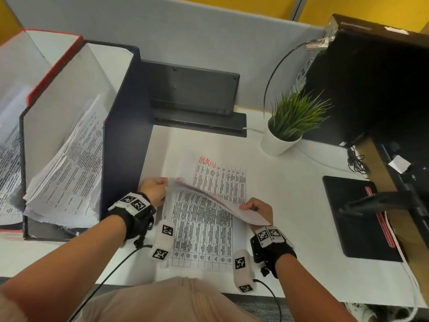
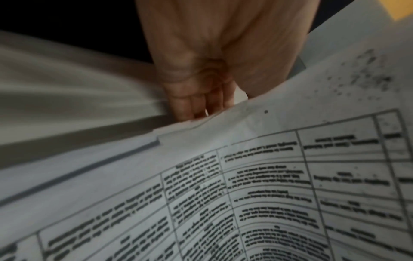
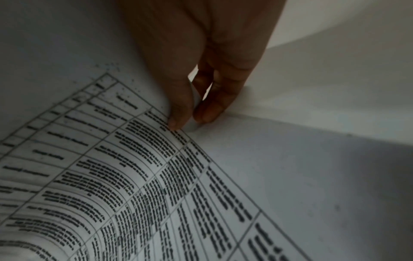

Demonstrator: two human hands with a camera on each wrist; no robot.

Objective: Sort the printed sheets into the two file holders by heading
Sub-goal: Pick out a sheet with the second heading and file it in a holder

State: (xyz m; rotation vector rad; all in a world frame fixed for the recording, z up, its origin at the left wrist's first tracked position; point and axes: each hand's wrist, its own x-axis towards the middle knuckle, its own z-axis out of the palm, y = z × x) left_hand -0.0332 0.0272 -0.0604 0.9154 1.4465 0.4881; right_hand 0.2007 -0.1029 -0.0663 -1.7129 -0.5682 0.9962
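A printed sheet [image 1: 204, 226] with a black table hangs curved above the desk, held by both hands. My left hand [image 1: 155, 189] grips its upper left corner beside the dark holder. My right hand [image 1: 257, 209] pinches its right edge between thumb and fingers [image 3: 178, 113]. Under it on the desk lies another sheet [image 1: 222, 180] with the red heading ADMIN. Two file holders stand at the left: a dark blue one [image 1: 125, 126] and a red-edged one [image 1: 53, 66], both with printed sheets inside. The left wrist view shows my fingers [image 2: 196, 104] at the sheet's corner [image 2: 268, 159].
A potted green plant [image 1: 287, 126] stands at the back right of the white desk [image 1: 290, 205]. A black stand [image 1: 195, 94] sits against the grey partition. A black mouse pad [image 1: 355, 217] and dark monitor [image 1: 376, 84] are at the right.
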